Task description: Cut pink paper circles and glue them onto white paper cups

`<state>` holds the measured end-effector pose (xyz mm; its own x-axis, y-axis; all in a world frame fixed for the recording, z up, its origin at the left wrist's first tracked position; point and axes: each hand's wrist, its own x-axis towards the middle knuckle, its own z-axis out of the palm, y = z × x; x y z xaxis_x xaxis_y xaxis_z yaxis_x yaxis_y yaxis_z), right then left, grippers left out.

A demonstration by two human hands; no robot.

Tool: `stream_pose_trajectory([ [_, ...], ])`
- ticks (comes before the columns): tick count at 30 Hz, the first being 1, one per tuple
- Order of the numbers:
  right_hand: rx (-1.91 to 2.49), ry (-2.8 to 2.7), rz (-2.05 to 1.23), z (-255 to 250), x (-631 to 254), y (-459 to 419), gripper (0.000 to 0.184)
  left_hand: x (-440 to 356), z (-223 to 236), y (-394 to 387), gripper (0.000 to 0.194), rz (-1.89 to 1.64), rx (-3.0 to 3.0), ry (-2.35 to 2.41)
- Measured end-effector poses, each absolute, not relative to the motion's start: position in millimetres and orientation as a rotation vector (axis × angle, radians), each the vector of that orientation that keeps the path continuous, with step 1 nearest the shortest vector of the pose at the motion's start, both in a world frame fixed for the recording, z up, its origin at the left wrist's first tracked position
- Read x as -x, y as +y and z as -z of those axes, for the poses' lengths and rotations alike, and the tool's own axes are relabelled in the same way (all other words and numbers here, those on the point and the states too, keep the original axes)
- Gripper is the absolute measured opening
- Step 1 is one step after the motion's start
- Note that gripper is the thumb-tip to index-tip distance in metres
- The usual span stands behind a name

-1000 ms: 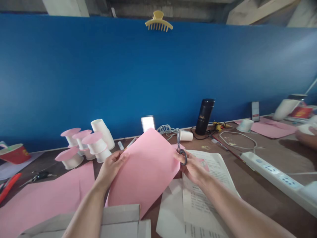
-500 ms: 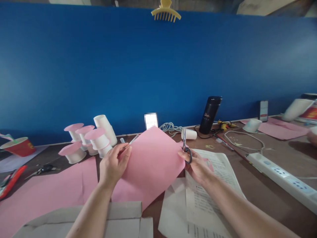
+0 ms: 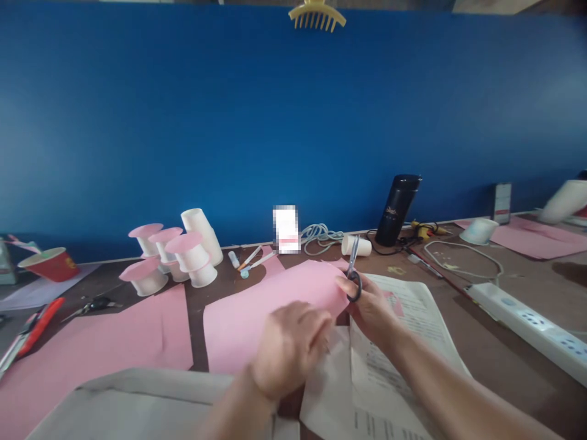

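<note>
My right hand (image 3: 371,304) is closed around dark-handled scissors (image 3: 353,269), whose blades point up, and pinches the right edge of a pink paper sheet (image 3: 247,318) between thumb and fingers. The sheet is bent into a curve, its left edge loose above the table. Over the sheet's near side is my left hand (image 3: 293,351), blurred by motion, with its fingers curled in. Whether the paper is between those fingers is hidden. Beneath the right forearm lie printed papers (image 3: 413,342).
White paper cups with pink discs (image 3: 183,260) stand at the back left. A cutter knife (image 3: 39,330) and keys (image 3: 94,305) lie near more pink paper (image 3: 114,342). A black flask (image 3: 398,211) stands at the back; a power strip (image 3: 527,324) lies to the right.
My left hand has let go of the sheet's left edge and moved right and down across it. The raised sheet has dropped and curved over. My right hand still holds the scissors and paper.
</note>
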<state>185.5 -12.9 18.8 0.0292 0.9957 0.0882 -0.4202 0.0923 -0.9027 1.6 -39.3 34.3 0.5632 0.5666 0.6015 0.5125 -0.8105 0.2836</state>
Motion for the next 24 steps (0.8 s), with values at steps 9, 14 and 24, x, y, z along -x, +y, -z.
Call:
stream_pose_trajectory([
  [9,0.905,-0.945,-1.162,-15.9,-184.6,-14.3,0.037,-43.9,-0.1,-71.6,0.05,-0.433,-2.226,0.768],
  [14,0.88,-0.969,-1.048,-14.4,-184.1,-15.3,0.037,-41.2,4.5,-66.1,0.067,-0.634,-1.892,0.98],
  [24,0.883,-0.975,-1.131,-11.5,-181.3,-18.9,0.045,-47.3,17.8,-50.9,0.062,-0.868,-1.474,1.011],
])
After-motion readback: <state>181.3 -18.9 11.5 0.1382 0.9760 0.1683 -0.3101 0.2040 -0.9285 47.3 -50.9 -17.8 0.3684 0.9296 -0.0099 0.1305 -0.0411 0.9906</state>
